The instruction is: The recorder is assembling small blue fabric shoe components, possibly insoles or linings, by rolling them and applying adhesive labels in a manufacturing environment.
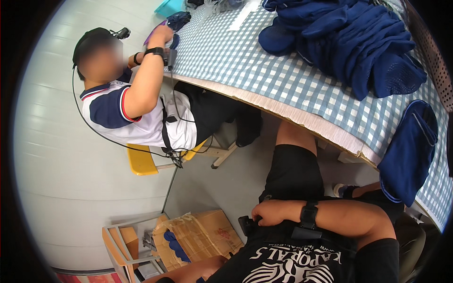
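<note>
My right hand [270, 212] reaches across my lap, its fingers curled on a small black device [246, 224] at the waist of my black shorts. A black band sits on that wrist. Only my left forearm [188, 271] shows at the bottom edge; the hand itself is out of sight. A navy blue fabric piece [408, 151] hangs over the near edge of the checked table [264, 70], to the right of my knee.
A pile of navy blue garments [354, 40] lies on the table's far right. A seated co-worker [141, 108] on a yellow chair [141, 160] handles items at the table's left end. An open cardboard box [200, 236] and a small stand [123, 247] sit on the floor.
</note>
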Tool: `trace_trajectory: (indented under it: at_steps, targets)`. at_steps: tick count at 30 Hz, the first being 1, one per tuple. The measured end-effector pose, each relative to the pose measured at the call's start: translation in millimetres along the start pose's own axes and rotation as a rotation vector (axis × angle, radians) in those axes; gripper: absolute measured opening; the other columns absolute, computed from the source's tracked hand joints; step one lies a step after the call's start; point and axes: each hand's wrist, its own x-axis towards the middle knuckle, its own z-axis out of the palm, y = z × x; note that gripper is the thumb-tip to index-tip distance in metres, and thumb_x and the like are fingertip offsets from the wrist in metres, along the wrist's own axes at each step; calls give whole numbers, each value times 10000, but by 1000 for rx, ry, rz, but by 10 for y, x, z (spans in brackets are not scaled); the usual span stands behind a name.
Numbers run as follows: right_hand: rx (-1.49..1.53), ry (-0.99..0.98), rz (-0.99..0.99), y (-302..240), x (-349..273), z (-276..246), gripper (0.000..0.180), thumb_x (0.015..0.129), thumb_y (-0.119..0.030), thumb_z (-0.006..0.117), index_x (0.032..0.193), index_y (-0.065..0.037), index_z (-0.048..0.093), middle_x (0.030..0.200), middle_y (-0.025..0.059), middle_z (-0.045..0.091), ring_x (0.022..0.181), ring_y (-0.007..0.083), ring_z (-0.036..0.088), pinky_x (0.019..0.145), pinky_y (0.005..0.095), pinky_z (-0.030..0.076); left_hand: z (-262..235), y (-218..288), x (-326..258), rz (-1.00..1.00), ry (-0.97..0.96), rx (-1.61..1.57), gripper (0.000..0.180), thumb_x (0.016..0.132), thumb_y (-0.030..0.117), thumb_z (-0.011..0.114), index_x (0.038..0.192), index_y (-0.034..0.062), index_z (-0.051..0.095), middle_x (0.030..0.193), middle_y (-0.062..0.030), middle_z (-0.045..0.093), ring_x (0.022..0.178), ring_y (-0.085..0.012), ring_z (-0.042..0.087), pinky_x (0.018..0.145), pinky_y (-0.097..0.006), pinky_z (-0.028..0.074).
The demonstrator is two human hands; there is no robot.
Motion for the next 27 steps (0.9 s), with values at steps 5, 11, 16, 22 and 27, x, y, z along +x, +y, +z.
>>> trace_trajectory:
  at_steps: [5,11,16,22,27]
  targets:
    - [-30,-46,6,-27,30,-20,338,839,-220,706,1141,-71,671,1089,159,703,1040,350,659,880,434,516,-36,-467,512,471,479,511,251,856,248,715,1002,46,749,764,-61,694,669,-133,647,624,-296,510]
    - [-31,3,-35,26,46,49,335,804,-232,726,1100,-79,694,1071,141,710,1023,343,668,861,426,530,-194,-305,270,144,206,275,283,818,249,721,961,6,745,844,-56,724,781,-153,647,729,-326,508]
    - [-13,-63,-22,-16,14,-8,438,869,-310,725,1193,-30,635,1130,178,693,1068,362,654,898,429,516,-224,-56,-68,200,-163,245,284,850,168,694,1041,-41,715,952,-78,724,846,-124,639,738,-287,511]
    - [26,-57,-50,94,4,-2,486,876,-341,725,1204,1,620,1135,189,693,1068,356,659,904,418,518,-334,88,-278,335,-415,144,189,820,72,660,918,-81,710,1116,-135,693,1053,-202,612,963,-311,444]
    - [73,-68,-71,41,-50,-32,466,877,-356,727,1172,-5,644,1097,179,705,1034,347,672,884,407,523,-624,58,-581,521,-633,-233,123,826,19,623,739,-44,684,1261,-221,619,1302,-294,514,1017,-282,404]
